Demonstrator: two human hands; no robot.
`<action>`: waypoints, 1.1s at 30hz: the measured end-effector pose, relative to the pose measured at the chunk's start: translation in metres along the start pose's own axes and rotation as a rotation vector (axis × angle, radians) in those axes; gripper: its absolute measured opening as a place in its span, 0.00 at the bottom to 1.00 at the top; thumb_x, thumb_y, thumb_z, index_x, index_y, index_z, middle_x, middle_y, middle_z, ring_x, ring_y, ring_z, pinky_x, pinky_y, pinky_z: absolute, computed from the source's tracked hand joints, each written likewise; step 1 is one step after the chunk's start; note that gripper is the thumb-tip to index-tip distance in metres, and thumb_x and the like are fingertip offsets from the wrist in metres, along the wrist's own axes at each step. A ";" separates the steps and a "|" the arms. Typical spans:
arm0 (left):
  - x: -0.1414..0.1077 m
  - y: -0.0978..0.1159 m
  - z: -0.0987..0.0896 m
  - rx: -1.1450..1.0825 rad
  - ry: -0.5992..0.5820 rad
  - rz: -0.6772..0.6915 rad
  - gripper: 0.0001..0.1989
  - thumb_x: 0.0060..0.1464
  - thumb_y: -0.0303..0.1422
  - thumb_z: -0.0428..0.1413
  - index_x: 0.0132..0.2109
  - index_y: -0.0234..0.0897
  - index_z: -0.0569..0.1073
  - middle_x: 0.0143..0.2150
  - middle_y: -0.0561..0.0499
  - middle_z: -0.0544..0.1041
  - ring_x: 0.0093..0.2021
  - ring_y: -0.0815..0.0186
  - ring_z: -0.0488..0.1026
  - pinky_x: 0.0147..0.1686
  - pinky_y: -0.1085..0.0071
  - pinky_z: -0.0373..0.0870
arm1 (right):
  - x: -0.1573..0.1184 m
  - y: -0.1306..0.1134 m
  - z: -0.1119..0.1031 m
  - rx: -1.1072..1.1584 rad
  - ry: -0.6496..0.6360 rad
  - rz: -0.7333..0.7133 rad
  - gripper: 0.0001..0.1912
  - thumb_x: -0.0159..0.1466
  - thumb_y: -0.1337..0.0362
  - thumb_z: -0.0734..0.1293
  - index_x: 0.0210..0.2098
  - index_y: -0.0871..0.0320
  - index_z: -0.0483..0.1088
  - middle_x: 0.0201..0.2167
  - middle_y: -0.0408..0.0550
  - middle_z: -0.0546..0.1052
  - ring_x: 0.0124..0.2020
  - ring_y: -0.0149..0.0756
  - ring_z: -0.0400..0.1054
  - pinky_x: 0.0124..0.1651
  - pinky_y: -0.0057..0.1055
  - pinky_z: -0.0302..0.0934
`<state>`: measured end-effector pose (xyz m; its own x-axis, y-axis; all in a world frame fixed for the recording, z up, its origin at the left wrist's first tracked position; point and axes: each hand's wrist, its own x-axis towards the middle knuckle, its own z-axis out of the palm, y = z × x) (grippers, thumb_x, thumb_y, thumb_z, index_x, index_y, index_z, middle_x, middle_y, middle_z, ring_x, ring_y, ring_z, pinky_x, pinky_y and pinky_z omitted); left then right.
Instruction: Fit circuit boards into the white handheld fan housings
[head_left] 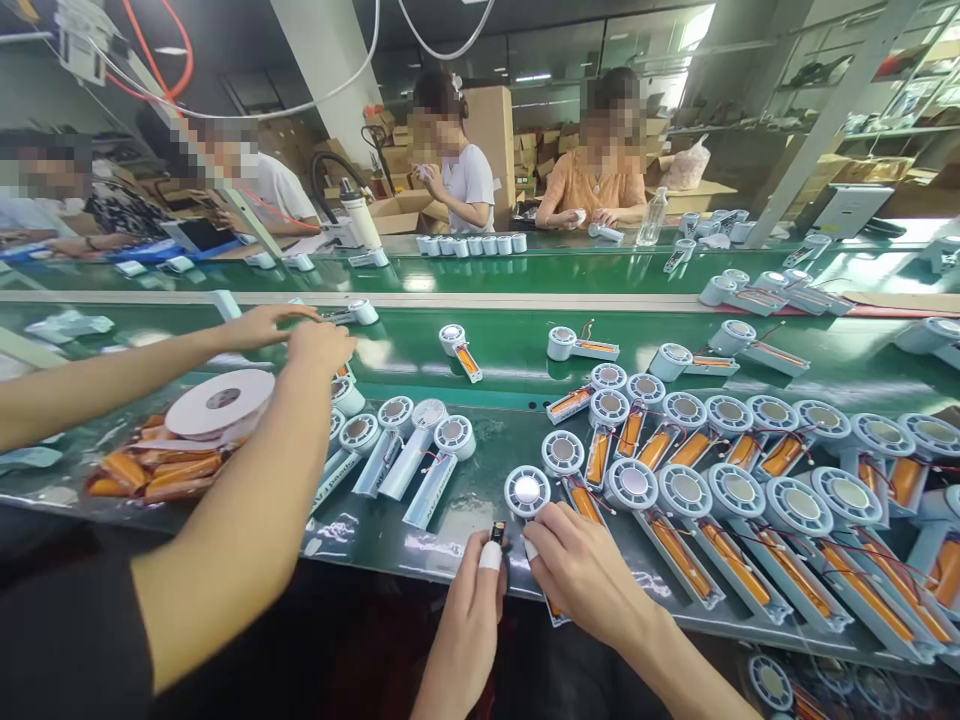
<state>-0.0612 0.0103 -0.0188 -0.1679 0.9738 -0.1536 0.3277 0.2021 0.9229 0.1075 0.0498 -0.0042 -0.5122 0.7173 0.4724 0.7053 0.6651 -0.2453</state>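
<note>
At near edge of bench (491, 450): holds small black circuit board (498, 531) pinched in left hand (472, 600); has right hand (581, 565) at pale fan (527, 492), grip unclear.

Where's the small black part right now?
In the head view, the small black part is in the left hand, below centre, just left of the right hand.
</note>
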 end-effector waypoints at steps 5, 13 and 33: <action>0.000 0.015 0.003 0.142 -0.020 0.131 0.19 0.64 0.46 0.48 0.40 0.39 0.78 0.35 0.45 0.80 0.35 0.57 0.77 0.37 0.64 0.74 | 0.004 0.000 -0.001 -0.079 -0.047 -0.011 0.11 0.65 0.76 0.58 0.30 0.57 0.66 0.29 0.46 0.67 0.28 0.37 0.61 0.28 0.34 0.47; 0.001 0.006 0.007 0.243 0.040 0.302 0.15 0.65 0.36 0.46 0.42 0.39 0.78 0.39 0.43 0.81 0.40 0.56 0.79 0.40 0.63 0.76 | 0.008 -0.001 -0.007 -0.053 -0.138 0.041 0.09 0.64 0.75 0.62 0.31 0.56 0.66 0.32 0.45 0.70 0.29 0.35 0.65 0.28 0.33 0.48; 0.009 0.007 -0.010 0.341 -0.118 0.470 0.16 0.69 0.34 0.45 0.47 0.42 0.78 0.36 0.47 0.78 0.36 0.61 0.78 0.36 0.70 0.73 | 0.005 0.009 -0.011 0.119 -0.124 0.079 0.14 0.68 0.75 0.59 0.46 0.56 0.70 0.37 0.46 0.71 0.28 0.32 0.67 0.28 0.27 0.52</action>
<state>-0.0697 0.0199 -0.0098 0.1654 0.9682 0.1877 0.6253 -0.2502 0.7392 0.1169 0.0572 0.0053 -0.5194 0.7833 0.3417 0.6862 0.6206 -0.3796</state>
